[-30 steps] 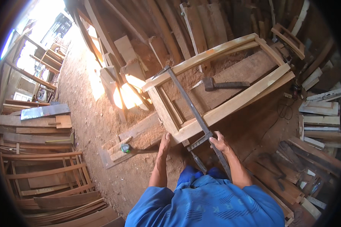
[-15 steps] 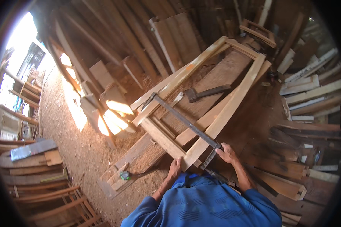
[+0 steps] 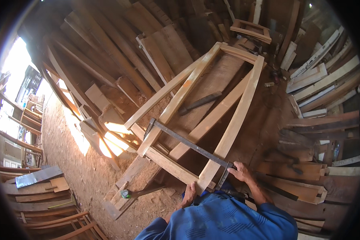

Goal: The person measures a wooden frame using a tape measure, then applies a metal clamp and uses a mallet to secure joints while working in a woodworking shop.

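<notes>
A long wooden frame (image 3: pixel 237 120) of pale planed rails lies slanted in front of me. Across its near part runs a dark metal bar clamp (image 3: pixel 190 144), one jaw over the left rail and the other end by the right rail. My right hand (image 3: pixel 241 173) is closed around that right end of the clamp. At the frame's near corner, my left hand (image 3: pixel 190 193) grips the wood, thumb on top and the other fingers mostly hidden. Below the frame a hammer (image 3: pixel 201 103) lies on a thick plank (image 3: pixel 138 170), its head apparently hidden behind the left rail.
A green tape measure (image 3: pixel 125 194) sits at the plank's near end. A small wooden frame (image 3: pixel 251 31) stands beyond the far end. Boards (image 3: pixel 170 50) lean at the back, and stacked timber (image 3: pixel 320 90) fills the right side. Sawdust covers the floor (image 3: pixel 70 176).
The wooden frame has shifted with the clamp on it, so its left rail now covers part of the hammer. Both hands keep their holds; the whole view has also turned slightly.
</notes>
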The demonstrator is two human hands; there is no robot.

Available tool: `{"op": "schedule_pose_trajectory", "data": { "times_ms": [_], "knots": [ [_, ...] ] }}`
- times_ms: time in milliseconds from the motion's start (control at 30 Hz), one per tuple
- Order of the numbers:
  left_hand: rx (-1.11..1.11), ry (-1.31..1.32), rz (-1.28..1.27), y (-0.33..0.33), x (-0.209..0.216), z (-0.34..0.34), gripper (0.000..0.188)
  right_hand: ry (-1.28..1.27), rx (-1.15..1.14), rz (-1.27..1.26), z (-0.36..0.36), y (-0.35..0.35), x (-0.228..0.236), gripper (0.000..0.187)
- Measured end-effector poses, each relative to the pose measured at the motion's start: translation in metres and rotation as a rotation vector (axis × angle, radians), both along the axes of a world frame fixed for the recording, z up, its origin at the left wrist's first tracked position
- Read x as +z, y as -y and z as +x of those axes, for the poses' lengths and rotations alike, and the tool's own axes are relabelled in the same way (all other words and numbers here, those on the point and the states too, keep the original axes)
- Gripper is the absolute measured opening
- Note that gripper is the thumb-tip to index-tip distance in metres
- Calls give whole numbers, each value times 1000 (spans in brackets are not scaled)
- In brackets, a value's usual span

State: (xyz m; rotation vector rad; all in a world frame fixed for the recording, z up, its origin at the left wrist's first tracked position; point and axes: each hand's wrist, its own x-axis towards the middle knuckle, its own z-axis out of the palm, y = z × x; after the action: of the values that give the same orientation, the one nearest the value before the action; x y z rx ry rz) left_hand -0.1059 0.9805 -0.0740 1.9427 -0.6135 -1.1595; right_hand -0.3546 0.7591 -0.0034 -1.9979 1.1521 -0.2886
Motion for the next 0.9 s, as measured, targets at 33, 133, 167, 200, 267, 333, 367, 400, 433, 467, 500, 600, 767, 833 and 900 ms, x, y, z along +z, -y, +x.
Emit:
{"op": "schedule_pose_trajectory", "data": {
  "times_ms": [33,133,167,200,267,333,367,400,433,467,500,600,767,833,900],
  "knots": [
    [-16,-6,-13,-4,-5,-9,50,1,-4,2,-10,-3,1,51],
    [-31,-22,-20,-6,8,-34,51,-12,-17,13,-36,-11,14,56],
    [-33,-21,-20,-5,20,-42,51,-55,8,66,-42,-11,26,56],
    [-29,-1,-25,-2,37,-45,52,-97,27,114,-44,-11,35,56],
    [-19,14,-28,-1,58,-51,52,-104,-1,64,-50,-14,40,56],
    [-22,27,-5,1,73,-52,54,-103,-16,4,-46,-11,61,57],
    [-16,31,-8,1,84,-52,54,-204,26,61,-43,-4,83,59],
    [-17,-79,0,4,103,-52,56,-305,63,116,-41,0,102,61],
    [-18,-194,9,6,113,-52,59,-251,49,11,-43,-3,109,57],
    [-19,-194,5,7,115,-51,59,-251,49,7,-43,-3,121,57],
    [12,-350,18,5,118,-48,61,-277,51,52,-36,1,141,54],
    [28,-564,0,4,134,-39,65,-327,81,73,-14,7,200,46],
    [20,-842,-156,11,183,-37,66,-534,78,-168,11,-10,276,48],
    [139,-861,-164,13,188,-37,63,-597,240,-159,22,-7,297,48],
    [166,-896,-182,12,193,-29,61,-613,294,-172,29,-9,311,48]
  ]
}}
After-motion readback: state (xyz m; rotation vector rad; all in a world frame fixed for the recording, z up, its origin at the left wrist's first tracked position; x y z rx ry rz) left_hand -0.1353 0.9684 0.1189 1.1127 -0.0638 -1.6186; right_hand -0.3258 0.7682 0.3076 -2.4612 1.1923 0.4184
